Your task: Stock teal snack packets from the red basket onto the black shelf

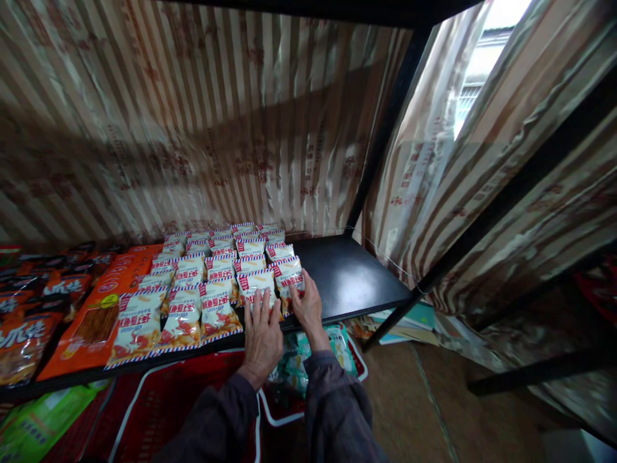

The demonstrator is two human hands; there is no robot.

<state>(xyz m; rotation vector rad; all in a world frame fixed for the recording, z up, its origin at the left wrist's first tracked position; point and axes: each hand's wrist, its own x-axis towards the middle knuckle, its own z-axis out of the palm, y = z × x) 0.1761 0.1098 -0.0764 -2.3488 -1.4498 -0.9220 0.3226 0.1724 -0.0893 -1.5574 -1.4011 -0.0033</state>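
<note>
1. Striped beige-and-brown curtain [270, 128] hangs behind a black shelf [347, 260] in a black frame; light glares off the board right of the packets.
2. Small pillow-shaped, white-and-orange plastic snack packets [219, 308], red-and-blue striped edges, lean in several close rows on the shelf. Flat orange plastic packs [99, 315] lie left of them, then black-and-orange plastic packs [24, 341].
3. Left hand: back up [263, 344], fingers modestly spread, fingertips on the lower face of a front-row packet [258, 289]. No pinch visible.
4. Right hand [308, 312]: beside it, half-curled, thumb apart from the fingers, touching the lower right of the end packet [288, 275]. Can't tell if it actually grips.
5. Handling, my judgement: light fingertip pressure, spread over the face. Pouches look puffy and soft, so a hard poke would dent the film or crush the contents.
6. Steady with the left, nudge with the right in small moves; keep printed faces forward and bottoms back from the shelf lip. Too much sideways push would likely shift the neighbours, since they're packed tight.
7. Below: red plastic baskets with white rims [362, 370]; green-and-white plastic packets [340, 344] sit in the right one.
</note>
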